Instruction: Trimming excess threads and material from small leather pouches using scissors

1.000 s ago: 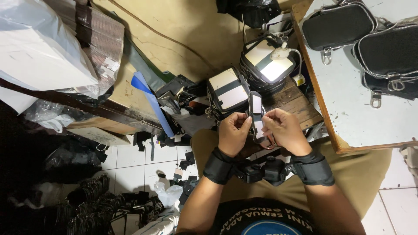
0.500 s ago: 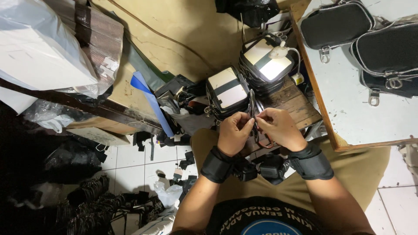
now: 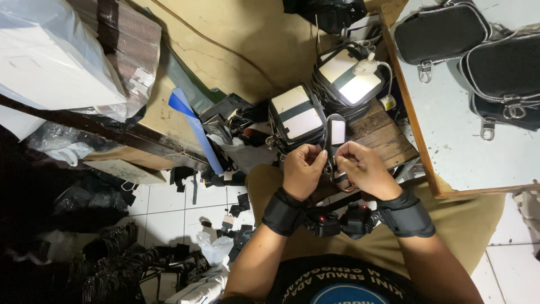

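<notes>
A small black pouch piece (image 3: 336,133) with a pale inner face and a zipper edge stands upright between my hands. My left hand (image 3: 304,170) pinches its left edge. My right hand (image 3: 364,168) grips the lower right side, near a metal ring. Both wrists wear black bands over my lap. Just beyond my hands lies a stack of similar black pouches (image 3: 296,117) with white panels, and a second stack (image 3: 349,79) stands behind it.
A white table (image 3: 450,146) at the right carries finished black bags (image 3: 440,32) with metal clips. A wooden board (image 3: 382,132) lies under the stacks. Black scraps and straps (image 3: 118,253) litter the tiled floor at the left. A plastic-wrapped bundle (image 3: 50,62) fills the upper left.
My hands have drawn slightly closer to my body and to the left. The pouch piece has turned more upright between them, showing its pale face.
</notes>
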